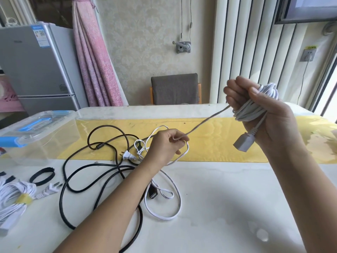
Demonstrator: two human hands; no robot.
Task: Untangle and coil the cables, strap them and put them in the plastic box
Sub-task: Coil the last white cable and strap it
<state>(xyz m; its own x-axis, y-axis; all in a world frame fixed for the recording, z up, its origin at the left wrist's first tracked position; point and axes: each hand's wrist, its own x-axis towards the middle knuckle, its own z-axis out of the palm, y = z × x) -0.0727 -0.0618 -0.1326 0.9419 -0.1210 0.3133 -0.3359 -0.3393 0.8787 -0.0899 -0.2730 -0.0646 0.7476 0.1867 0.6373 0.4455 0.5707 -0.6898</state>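
My right hand (262, 114) is raised above the table and grips a coil of grey-white cable (255, 106); its grey socket end (243, 142) hangs below the palm. One strand runs taut from the coil down to my left hand (165, 145), which pinches it above the tangle. On the table lie a black cable (80, 172) in wide loops, a flat white cable (175, 207) and a white plug (127, 155). The clear plastic box (36, 132) with a blue-latched lid stands at the far left.
A coiled white cable with a yellow strap (20, 198) lies at the left edge, a black strap ring (42, 176) beside it. A yellow runner (218, 143) crosses the white table. A grey chair (175, 88) stands behind the table, a fridge (34, 66) at the left.
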